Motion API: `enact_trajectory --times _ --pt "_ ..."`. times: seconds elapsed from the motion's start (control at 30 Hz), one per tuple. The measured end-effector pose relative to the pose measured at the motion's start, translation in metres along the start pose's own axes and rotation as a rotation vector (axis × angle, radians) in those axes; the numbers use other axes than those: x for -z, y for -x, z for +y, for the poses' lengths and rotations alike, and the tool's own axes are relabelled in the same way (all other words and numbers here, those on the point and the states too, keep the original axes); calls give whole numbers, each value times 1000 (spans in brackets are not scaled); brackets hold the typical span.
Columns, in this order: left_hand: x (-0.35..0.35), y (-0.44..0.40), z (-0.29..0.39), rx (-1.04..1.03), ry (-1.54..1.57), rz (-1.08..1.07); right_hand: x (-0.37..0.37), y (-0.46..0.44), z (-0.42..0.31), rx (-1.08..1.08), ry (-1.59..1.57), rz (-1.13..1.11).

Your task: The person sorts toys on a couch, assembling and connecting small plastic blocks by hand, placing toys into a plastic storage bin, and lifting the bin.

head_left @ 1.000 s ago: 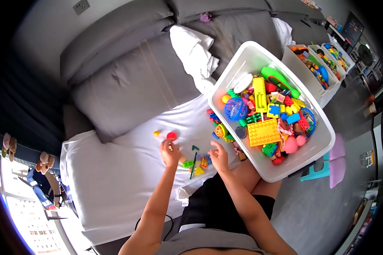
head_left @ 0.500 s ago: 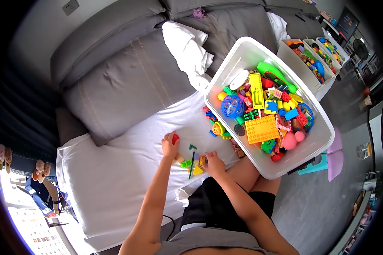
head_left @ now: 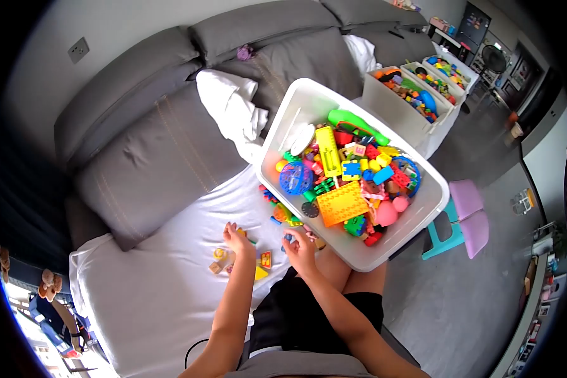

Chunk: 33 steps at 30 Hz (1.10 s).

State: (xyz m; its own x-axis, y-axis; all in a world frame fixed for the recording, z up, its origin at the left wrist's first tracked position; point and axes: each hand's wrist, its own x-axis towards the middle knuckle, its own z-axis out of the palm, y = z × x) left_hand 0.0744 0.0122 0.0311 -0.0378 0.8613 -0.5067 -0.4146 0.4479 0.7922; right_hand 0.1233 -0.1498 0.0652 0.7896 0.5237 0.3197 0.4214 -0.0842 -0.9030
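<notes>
Over the white sheet point(head_left: 164, 296), my left hand point(head_left: 238, 240) is raised with its fingers curled together; whatever they hold is hidden. A yellow round toy piece point(head_left: 218, 253) and a wooden block point(head_left: 215, 267) lie to its left. My right hand point(head_left: 301, 251) pinches a small blue-grey toy piece point(head_left: 288, 239) between thumb and fingers, close to the big bin's near side. Between my forearms lie a red-and-yellow piece point(head_left: 266, 259) and a yellow piece point(head_left: 261, 273), the latter partly covered by my left arm.
A large translucent bin point(head_left: 422, 179) full of mixed toys stands to the right. More toys point(head_left: 282, 213) lie against its left side. Several toy-filled boxes point(head_left: 384, 104) stand behind it. Grey cushions point(head_left: 145, 164), a white cloth point(head_left: 228, 110) and a purple-and-teal stool point(head_left: 466, 217) surround the area.
The view has shifted, so the bin appears further left. My right hand has lifted with a blue-grey piece. The red piece seen in my left hand before no longer shows.
</notes>
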Motion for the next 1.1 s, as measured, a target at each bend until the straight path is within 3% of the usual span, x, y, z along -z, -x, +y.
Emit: enact_trajectory --times 0.07,0.1,0.17,0.23,0.33,0.4,0.43,0.47,0.57,0.6,0.63,0.7,0.8,0.9,0.93,1.07,1.1 --pt "-45 20 -9 210 175 -190 23 -33 -26 -55 -280 166" --pt "-64 25 -19 301 338 -570 40 -46 -31 -137 -181 152" --pt "-109 90 14 535 410 -986 56 -74 -54 38 -338 425" --pt "-127 127 29 573 289 -1063 73 -86 -73 34 -325 483" --pt "-115 137 33 417 184 -1009 73 -71 -57 28 -156 436" --pt "-84 120 23 252 22 -952 53 -45 -19 -31 -214 316" --pt "-63 106 13 68 -79 -925 42 -31 -1 -80 -237 211" --pt "-40 85 -1 -123 -181 -913 27 -23 2 31 -145 216" --pt "37 48 11 -634 -775 -701 -5 8 9 -54 -8 -196" --pt "57 40 25 -901 -910 -625 -14 16 11 -63 129 -322" --pt "76 31 33 -996 -1014 -541 -23 23 11 -134 230 -462" --pt "108 18 45 -1167 -1363 -286 -33 38 8 -25 398 -566" --pt "142 11 32 -971 -1611 -91 -46 50 7 -19 445 -624" --pt "149 -2 11 -856 -1394 -253 -48 50 8 -46 499 -607" --pt "141 -1 6 -994 -1400 -312 -51 52 19 -33 479 -562" --pt "113 11 -17 -813 -1113 -527 -53 50 46 -58 372 -352" --pt "110 9 -17 -824 -1176 -562 -51 50 48 -87 339 -291"
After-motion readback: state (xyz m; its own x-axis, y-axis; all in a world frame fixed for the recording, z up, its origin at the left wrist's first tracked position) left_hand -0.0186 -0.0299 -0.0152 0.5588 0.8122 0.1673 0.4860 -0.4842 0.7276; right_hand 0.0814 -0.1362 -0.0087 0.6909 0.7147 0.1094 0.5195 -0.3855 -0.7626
